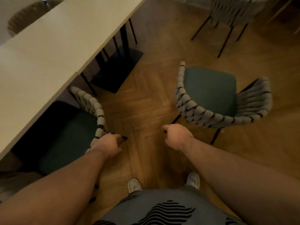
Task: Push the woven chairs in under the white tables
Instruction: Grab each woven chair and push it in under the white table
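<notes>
A long white table (48, 51) runs along the left. A woven chair (95, 108) with a dark green seat is partly under its edge. My left hand (108, 143) rests on the top of this chair's woven backrest, fingers stretched forward. A second woven chair (209, 95) with a green seat stands free on the floor at the right, well away from the table. My right hand (177, 135) hangs in the air with curled fingers, holding nothing, just short of that chair's backrest.
A black table base (120, 69) stands under the table. Another woven chair (233, 12) is at the top right, and one more (24, 17) beyond the table at top left. Wooden herringbone floor (146, 103) lies between the chairs. My feet (134, 185) are below.
</notes>
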